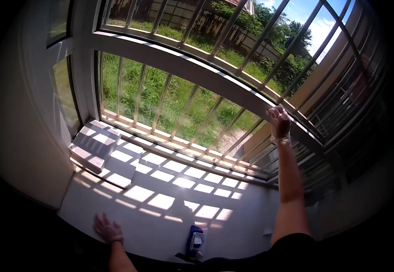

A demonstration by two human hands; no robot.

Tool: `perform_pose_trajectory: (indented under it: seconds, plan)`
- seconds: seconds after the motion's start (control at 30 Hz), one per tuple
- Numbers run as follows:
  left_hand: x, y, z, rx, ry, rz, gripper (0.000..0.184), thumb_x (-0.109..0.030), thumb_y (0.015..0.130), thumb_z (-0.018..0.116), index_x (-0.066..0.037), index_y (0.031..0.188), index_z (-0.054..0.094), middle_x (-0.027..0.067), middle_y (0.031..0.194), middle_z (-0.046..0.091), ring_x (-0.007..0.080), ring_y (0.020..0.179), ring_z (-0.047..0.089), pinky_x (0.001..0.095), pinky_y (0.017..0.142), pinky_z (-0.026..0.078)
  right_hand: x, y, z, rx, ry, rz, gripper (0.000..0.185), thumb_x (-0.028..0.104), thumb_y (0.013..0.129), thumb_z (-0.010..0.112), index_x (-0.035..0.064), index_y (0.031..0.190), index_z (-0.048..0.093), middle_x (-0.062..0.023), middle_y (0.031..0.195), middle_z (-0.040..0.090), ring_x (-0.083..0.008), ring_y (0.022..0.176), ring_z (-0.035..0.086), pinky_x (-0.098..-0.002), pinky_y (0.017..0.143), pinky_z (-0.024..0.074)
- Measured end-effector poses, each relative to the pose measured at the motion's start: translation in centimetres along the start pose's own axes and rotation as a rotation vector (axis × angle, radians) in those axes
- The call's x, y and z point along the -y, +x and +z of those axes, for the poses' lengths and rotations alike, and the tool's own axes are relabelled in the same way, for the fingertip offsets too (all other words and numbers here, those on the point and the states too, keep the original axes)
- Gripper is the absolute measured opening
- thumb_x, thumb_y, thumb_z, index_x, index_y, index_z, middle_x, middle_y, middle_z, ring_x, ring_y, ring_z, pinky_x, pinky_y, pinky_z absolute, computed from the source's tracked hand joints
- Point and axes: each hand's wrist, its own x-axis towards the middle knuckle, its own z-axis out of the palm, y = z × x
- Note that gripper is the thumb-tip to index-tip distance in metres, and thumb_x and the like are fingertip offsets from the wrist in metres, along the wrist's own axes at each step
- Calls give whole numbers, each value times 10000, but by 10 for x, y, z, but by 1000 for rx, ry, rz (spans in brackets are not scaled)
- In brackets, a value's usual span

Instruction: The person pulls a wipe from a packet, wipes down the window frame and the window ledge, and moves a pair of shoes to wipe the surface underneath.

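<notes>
My right hand [279,121], in a thin clear glove, is raised to the light crossbar [197,70] of the window, near its right end. Its fingers are curled in; whatever they may hold is hidden. Lower down, my left hand [108,228] rests on the near edge of the white sill [160,229], fingers spread and nothing in them. It also wears a clear glove, with a dark band at the wrist. A blue-and-white pack with a pale lid [196,241], resembling a wipes packet, lies on the sill between my arms.
Flat white boxes [96,145] are stacked in the sill's left corner against the window frame. Metal bars [160,102] stand outside the glass, with grass beyond. A wall [29,136] closes off the left side. Barred sunlight falls across the sill.
</notes>
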Motion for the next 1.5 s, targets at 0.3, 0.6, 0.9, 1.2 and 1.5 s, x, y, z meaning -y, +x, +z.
perform_pose_trajectory:
  seconds: [0.3, 0.6, 0.9, 1.2, 1.5]
  plan:
    - [11, -2, 33, -49, 137, 3, 689, -282, 757, 637, -229, 1387, 363, 116, 1473, 299, 275, 1379, 264, 488, 1086, 253, 102, 71, 89, 181, -187, -161, 137, 142, 875, 516, 33, 831, 588, -170, 782, 617, -302, 769, 633, -363, 715, 513]
    - [-25, -26, 28, 89, 489, -66, 653, -280, 879, 499, -243, 1473, 233, 77, 1520, 219, 262, 1404, 220, 498, 1074, 269, -83, -63, -131, 144, -545, -229, 35, 114, 777, 594, 107, 756, 620, -49, 823, 628, -242, 745, 630, -330, 659, 508]
    - [-93, -215, 114, -99, 259, -288, 598, -400, 896, 525, -158, 1414, 353, 145, 1411, 356, 334, 1306, 337, 494, 1046, 321, -311, -223, -318, -104, -439, 182, 41, 46, 761, 642, 79, 766, 618, -89, 782, 622, -290, 745, 625, -357, 617, 491]
    - [-195, -259, 98, -61, 294, -626, 549, -492, 914, 434, -222, 1391, 400, 157, 1454, 316, 322, 1348, 287, 474, 1109, 233, -234, -188, -256, -260, -298, 0, 89, 13, 716, 664, 87, 761, 644, -69, 761, 637, -243, 713, 639, -332, 616, 516]
    - [-216, -266, 83, -212, 300, -578, 532, -465, 891, 500, -197, 1348, 449, 159, 1406, 392, 331, 1312, 352, 482, 1043, 348, -229, -190, -230, -162, -295, 10, 92, 22, 704, 692, 86, 751, 646, -56, 761, 630, -242, 679, 630, -341, 583, 513]
